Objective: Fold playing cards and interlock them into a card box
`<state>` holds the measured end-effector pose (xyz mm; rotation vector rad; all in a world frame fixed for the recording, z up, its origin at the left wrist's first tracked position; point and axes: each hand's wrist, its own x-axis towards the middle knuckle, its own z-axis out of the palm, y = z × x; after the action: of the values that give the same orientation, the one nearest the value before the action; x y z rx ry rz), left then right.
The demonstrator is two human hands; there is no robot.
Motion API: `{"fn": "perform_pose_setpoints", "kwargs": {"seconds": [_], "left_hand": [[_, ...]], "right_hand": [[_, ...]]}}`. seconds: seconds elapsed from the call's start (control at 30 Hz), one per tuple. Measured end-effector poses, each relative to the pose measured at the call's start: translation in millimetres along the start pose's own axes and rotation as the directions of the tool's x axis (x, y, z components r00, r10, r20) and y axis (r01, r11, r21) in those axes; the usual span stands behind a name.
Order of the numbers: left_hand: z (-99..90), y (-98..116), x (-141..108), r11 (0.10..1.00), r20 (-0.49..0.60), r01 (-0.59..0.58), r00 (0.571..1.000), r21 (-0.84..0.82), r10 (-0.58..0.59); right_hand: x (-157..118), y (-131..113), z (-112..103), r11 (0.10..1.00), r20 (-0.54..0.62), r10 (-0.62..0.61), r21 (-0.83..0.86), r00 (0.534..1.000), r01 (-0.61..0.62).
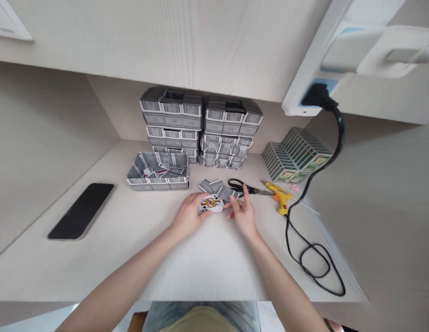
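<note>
My left hand [190, 211] is closed on a playing card [211, 203], a face card with black spade marks, its face up, gripped at its left end. At that card's right end, my right hand [242, 212] has its fingers apart, the index finger stretched forward. Its thumb is close to several grey-backed playing cards [211, 186] lying loose just beyond my hands. Whether the thumb touches one of them, I cannot tell. Black-handled scissors [236, 183] lie past the right fingertips, blades pointing right.
An open box made of cards [157, 186] holds loose cards. Behind it stand stacked card-built boxes [171, 121]. Right of the scissors lies a yellow glue gun [282, 194] with a black cable [288, 230]. Green-edged card blocks [294, 157] stand at back right; a phone [82, 210] lies left.
</note>
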<state>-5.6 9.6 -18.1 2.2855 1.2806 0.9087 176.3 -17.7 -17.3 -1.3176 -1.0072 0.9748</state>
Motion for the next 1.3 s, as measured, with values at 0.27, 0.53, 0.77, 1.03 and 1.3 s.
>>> {"fn": "perform_pose_setpoints", "kwargs": {"seconds": [0.27,0.53,0.77,1.03,1.3], "left_hand": [[-4.0,7,0,0.997,-0.081,0.059,0.995,-0.040,-0.062],[-0.7,3,0,0.983,-0.197,0.162,0.964,-0.085,-0.176],[-1.5,1,1,0.972,-0.184,0.179,0.961,-0.150,-0.205],[0.2,1,1,0.989,-0.197,0.103,0.973,-0.107,-0.123],[-0.5,1,2,0.971,-0.292,0.152,0.935,-0.185,-0.202]], "right_hand": [[1,-1,-3,0.995,-0.061,-0.075,-0.071,0.995,0.070],[1,4,-3,0.775,0.235,-0.391,-0.438,0.890,0.456],[0,8,-2,0.568,0.507,-0.365,-0.543,0.781,0.619],[6,15,0,0.659,0.421,-0.392,-0.492,0.818,0.569],[2,9,1,0.810,0.250,-0.396,-0.358,0.883,0.465]]}}
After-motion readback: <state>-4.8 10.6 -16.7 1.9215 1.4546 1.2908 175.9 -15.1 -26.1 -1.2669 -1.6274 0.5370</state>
